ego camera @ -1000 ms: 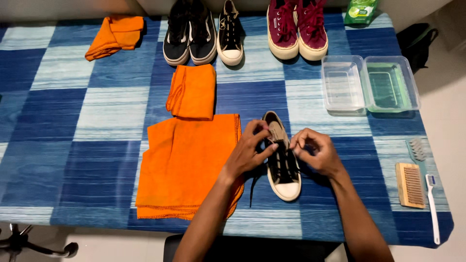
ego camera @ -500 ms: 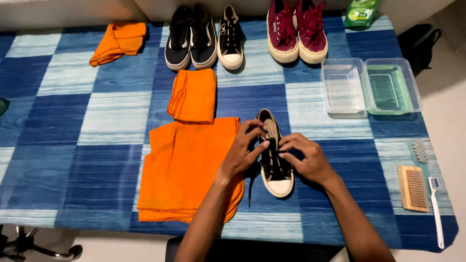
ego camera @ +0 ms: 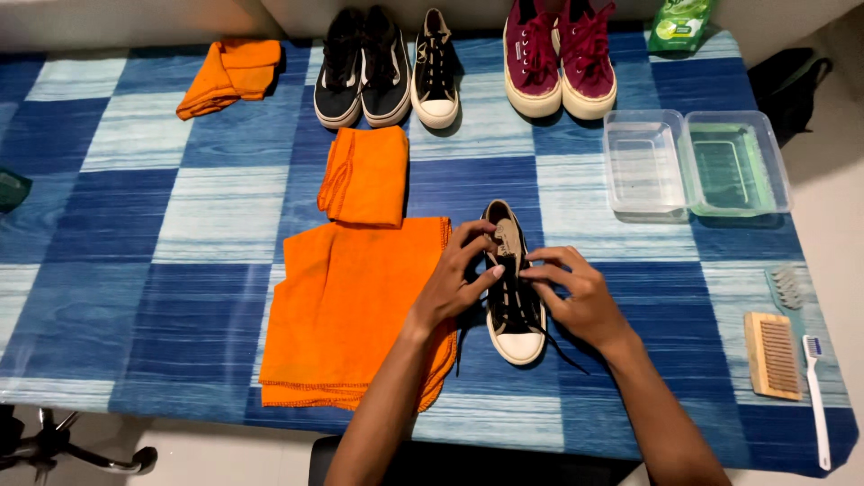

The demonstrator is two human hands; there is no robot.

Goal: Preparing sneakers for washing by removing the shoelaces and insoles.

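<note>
Head view: black sneaker [ego camera: 515,301] lies between both hands, long axis near-to-far, toe cap nearest. Left hand [ego camera: 454,281] and right hand [ego camera: 576,297] pinch its laces from either side, equally close.

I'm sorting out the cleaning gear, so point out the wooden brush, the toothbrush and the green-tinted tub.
wooden brush [ego camera: 772,355], head view, middle of its bristle face.
toothbrush [ego camera: 817,405], head view, middle of its white handle.
green-tinted tub [ego camera: 781,171], head view, its right rim.
</note>
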